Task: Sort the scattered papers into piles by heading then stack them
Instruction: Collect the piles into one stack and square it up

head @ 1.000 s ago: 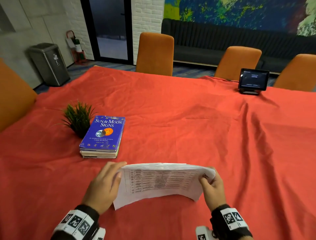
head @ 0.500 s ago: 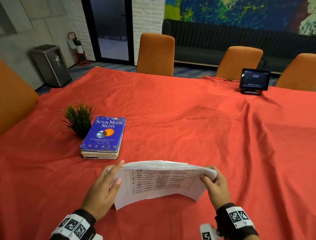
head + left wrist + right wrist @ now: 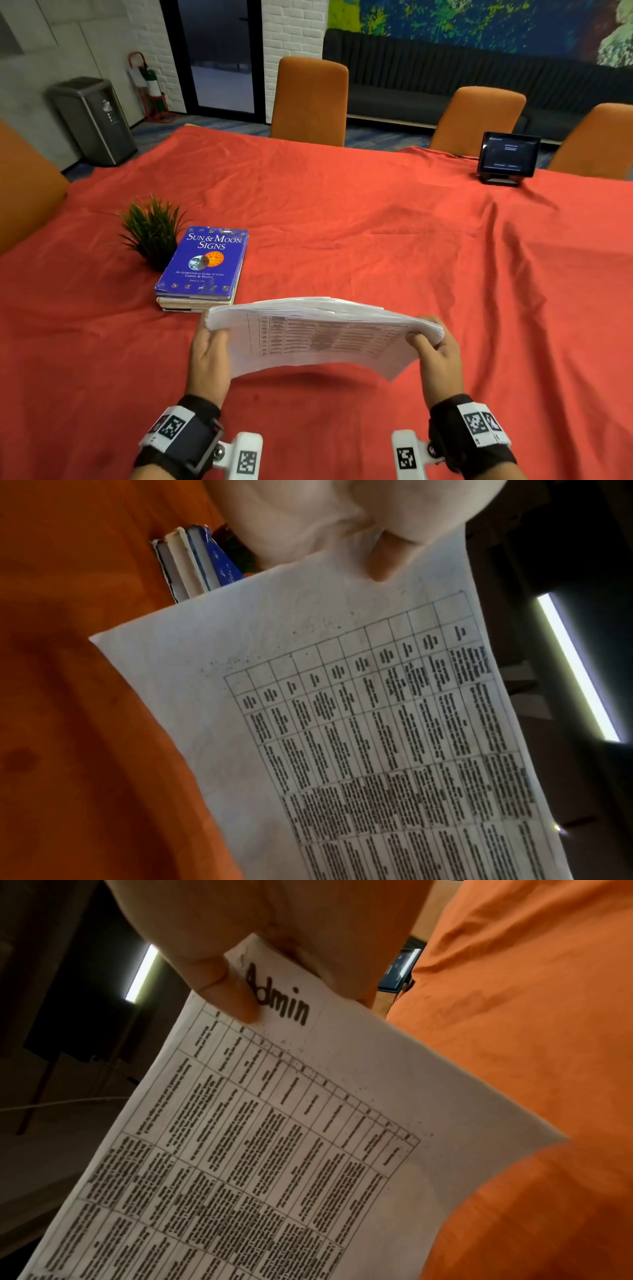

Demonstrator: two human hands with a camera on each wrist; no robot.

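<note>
A stack of white papers (image 3: 322,337) printed with a table is lifted above the red tablecloth, bowed in the middle. My left hand (image 3: 209,346) grips its left edge, thumb on the near face (image 3: 383,558). My right hand (image 3: 435,346) grips the right edge, its thumb (image 3: 226,993) pressed beside a handwritten heading "Admin" (image 3: 281,1001) in the right wrist view. The facing sheet's table (image 3: 394,737) fills the left wrist view. The sheets behind it are hidden.
A blue book "Sun & Moon Signs" (image 3: 205,260) lies on other books left of the papers, beside a small green plant (image 3: 152,229). A dark tablet on a stand (image 3: 508,156) sits far right. Orange chairs (image 3: 310,101) ring the red-clothed table (image 3: 376,233).
The stack has risen off the cloth. My left hand went from flat fingers against the left edge to gripping it. The right hand keeps its hold.
</note>
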